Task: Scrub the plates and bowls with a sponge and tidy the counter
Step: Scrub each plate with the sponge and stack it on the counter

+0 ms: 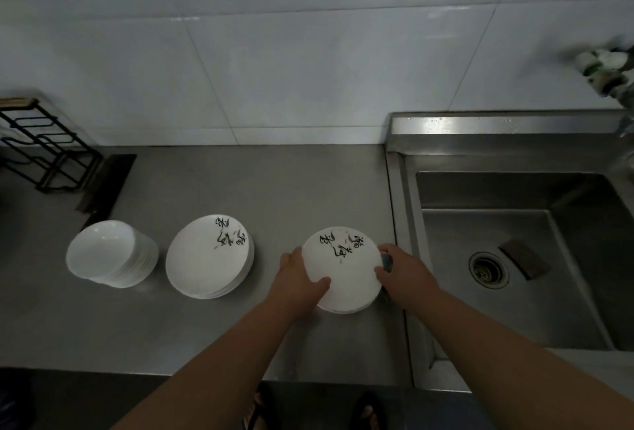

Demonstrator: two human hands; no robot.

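Gripping the plate stack low centre by both rims, left hand and right hand thumbs-on-top, probably for lugging to the sink at right.

Left of the one sink I count three white piles. There is one near pile of plates right beside it, between my two hands (one left hand, one right hand), one far pile of plates farther off, and one pile of bowls farthest off. Inside the sink are one drain hole and one dark block, and far left of it stands one black rack.
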